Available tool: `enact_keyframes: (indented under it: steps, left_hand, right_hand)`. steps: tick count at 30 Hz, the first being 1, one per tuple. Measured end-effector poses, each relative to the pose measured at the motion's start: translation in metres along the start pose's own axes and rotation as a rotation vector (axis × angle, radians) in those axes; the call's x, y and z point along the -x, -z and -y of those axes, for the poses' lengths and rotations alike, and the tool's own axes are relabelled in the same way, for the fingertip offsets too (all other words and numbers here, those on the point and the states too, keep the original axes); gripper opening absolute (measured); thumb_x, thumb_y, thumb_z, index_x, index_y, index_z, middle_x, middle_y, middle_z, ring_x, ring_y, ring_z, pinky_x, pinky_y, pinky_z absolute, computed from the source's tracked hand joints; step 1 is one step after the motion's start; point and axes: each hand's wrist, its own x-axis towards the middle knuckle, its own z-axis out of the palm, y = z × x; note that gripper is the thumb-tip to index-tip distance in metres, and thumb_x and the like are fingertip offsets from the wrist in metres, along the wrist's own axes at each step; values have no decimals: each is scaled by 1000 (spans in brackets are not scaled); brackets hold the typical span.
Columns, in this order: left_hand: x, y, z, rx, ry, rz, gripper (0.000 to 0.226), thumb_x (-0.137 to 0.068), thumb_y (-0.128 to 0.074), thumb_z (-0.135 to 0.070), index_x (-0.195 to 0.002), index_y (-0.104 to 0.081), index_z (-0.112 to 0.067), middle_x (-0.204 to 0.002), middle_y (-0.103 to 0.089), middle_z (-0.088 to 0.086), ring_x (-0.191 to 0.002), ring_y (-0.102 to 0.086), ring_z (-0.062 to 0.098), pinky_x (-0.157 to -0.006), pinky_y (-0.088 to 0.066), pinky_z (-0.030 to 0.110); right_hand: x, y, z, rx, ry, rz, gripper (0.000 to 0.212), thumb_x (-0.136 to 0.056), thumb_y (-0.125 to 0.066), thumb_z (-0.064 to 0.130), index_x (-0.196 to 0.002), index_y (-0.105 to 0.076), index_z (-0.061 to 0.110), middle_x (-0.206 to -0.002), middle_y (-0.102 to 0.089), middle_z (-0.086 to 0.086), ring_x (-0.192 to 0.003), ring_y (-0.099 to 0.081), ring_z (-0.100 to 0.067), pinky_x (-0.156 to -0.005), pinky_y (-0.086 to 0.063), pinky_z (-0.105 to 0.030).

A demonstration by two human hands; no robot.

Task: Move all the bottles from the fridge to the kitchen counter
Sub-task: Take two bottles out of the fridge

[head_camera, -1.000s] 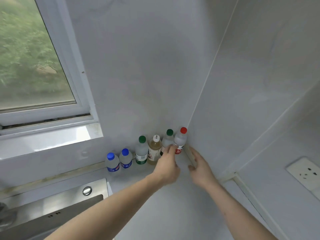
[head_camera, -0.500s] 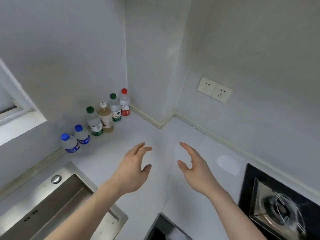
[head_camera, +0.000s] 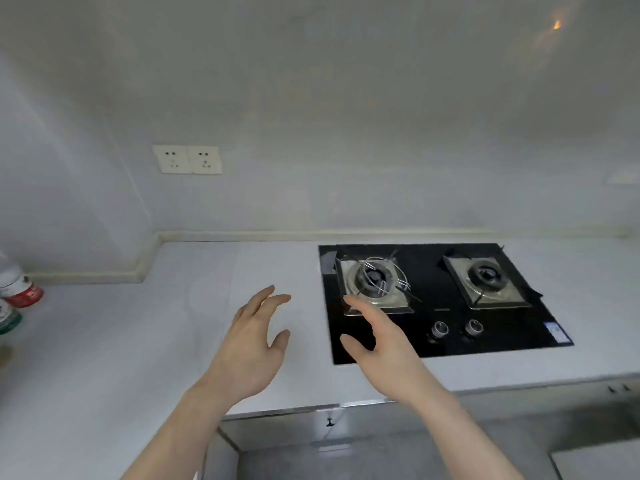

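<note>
Both hands hover above the white kitchen counter (head_camera: 104,341), palms facing each other, holding nothing. The left hand (head_camera: 249,348) has its fingers loosely spread and relaxed; the right hand (head_camera: 384,348) likewise, its fingertips over the near-left corner of the black gas hob (head_camera: 519,323). Two bottles stand on the counter at the far left frame edge, cut off: one with a red label (head_camera: 20,289), one with a green label (head_camera: 8,320) just beside it. Both are well apart from the left hand.
</note>
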Motion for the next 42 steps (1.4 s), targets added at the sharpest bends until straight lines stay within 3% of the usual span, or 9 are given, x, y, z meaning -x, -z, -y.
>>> enact_keyframes:
  steps: [6,9,14,17,22,27,32,35,42]
  left_hand:
    - [-19,-83,-120,-14,-250,151,54,-99,-60,-25,-148,-42,-39,-163,-23,-18,-148,-24,12,-117,-17,20]
    - [-18,-125,-183,-6,-358,212,54,-99,-61,-28,-147,-40,-43,-163,-19,-22,-149,-21,8,-122,-20,26]
    - [-11,-196,-271,-40,-485,313,55,-99,-59,-34,-149,-38,-43,-164,-15,-24,-149,-22,7,-120,-29,32]
    - [-6,-241,-324,-61,-581,386,56,-99,-60,-34,-150,-37,-42,-164,-15,-21,-150,-19,8,-122,-23,32]
    - [3,-301,-407,-91,-768,516,58,-99,-58,-37,-152,-36,-40,-165,-14,-19,-152,-13,7,-125,-22,37]
    - [4,-375,-491,-80,-963,662,55,-97,-61,-33,-147,-39,-43,-165,-16,-18,-152,-16,8,-122,-19,30]
    - [5,-445,-567,-23,-1135,791,54,-97,-62,-34,-146,-41,-43,-164,-17,-19,-150,-19,9,-121,-22,31]
    - [-2,-476,-605,6,-1213,854,56,-96,-63,-34,-147,-41,-41,-165,-18,-17,-150,-19,8,-122,-21,30]
    - [-19,-537,-677,-6,-1372,965,55,-97,-62,-35,-147,-40,-40,-166,-16,-17,-152,-17,9,-123,-21,32]
  right_hand:
    - [86,103,-73,-51,-126,-230,60,-99,-66,25,-152,-42,39,-151,-37,33,-134,-35,19,-102,-29,3]
    - [129,150,-110,-87,-206,-313,61,-98,-67,30,-150,-40,46,-156,-33,31,-108,-51,13,-116,-30,-12]
    - [195,218,-165,-44,-271,-478,62,-98,-68,30,-152,-40,41,-161,-30,23,-143,-38,4,-112,-25,-5]
    - [242,254,-198,-18,-321,-587,63,-97,-67,31,-153,-40,38,-155,-32,27,-140,-24,17,-115,-17,-7]
    - [313,298,-237,10,-443,-775,64,-96,-69,31,-153,-41,37,-155,-33,26,-143,-24,13,-119,-17,-11]
    - [378,330,-272,5,-616,-956,64,-96,-68,34,-153,-40,37,-161,-31,22,-142,-22,15,-109,-10,3]
    - [413,364,-299,15,-760,-1106,64,-98,-66,35,-155,-36,40,-162,-28,24,-148,-22,8,-114,-14,-9]
    - [419,387,-313,22,-834,-1177,64,-98,-67,35,-154,-37,39,-160,-30,23,-146,-22,10,-106,-10,3]
    - [426,427,-339,33,-927,-1298,66,-95,-69,34,-153,-38,42,-159,-30,26,-140,-23,18,-100,-8,8]
